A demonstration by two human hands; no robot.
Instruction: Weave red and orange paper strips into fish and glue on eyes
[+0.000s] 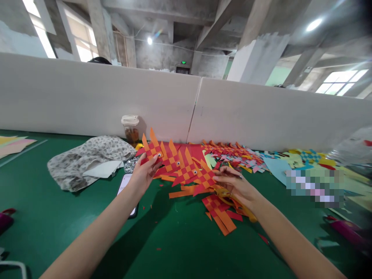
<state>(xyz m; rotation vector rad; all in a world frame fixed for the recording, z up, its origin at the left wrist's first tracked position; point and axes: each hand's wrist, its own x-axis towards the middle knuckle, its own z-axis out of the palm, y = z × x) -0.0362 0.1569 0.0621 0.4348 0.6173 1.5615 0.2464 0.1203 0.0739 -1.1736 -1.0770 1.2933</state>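
My left hand [143, 173] is closed on a woven paper fish [157, 152] of red and orange strips, held up above the green table [180, 248]. My right hand [236, 186] pinches the edge of another woven red and orange fish [200, 176] with a googly eye. Yellow-handled scissors [232, 201] hang from its fingers. A third woven piece [219, 213] with loose orange strips lies on the table under that hand. Several more red and orange fish [186, 164] overlap between my hands.
A phone [125, 185] lies under my left wrist. A patterned cloth bag [87, 161] and a lidded cup [130, 130] sit to the left. Woven paper pieces [232, 153] and coloured sheets [308, 162] spread along the white partition [247, 112]. Paper scraps dot the table.
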